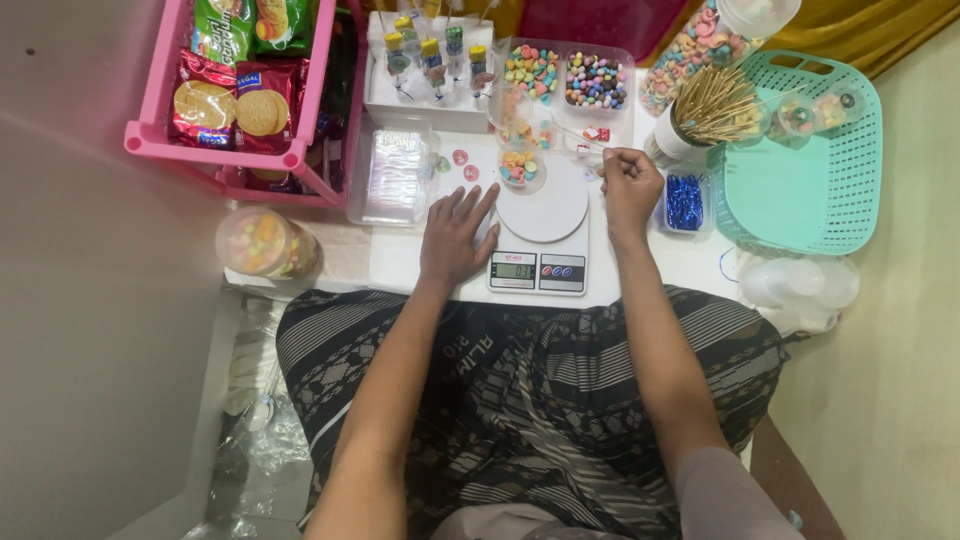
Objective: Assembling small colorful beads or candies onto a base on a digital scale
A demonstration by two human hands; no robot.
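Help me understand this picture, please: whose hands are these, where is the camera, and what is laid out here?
The single view comes from a camera on a seated person's head, looking down. The left hand lies flat beside a white kitchen scale. The right hand pinches something thin, too small to identify. Above the scale stand a small cup of pastel candies, two clear candy tubs and a holder of wooden skewers. A teal basket sits on the right, a pink rack of biscuit packets on the left.
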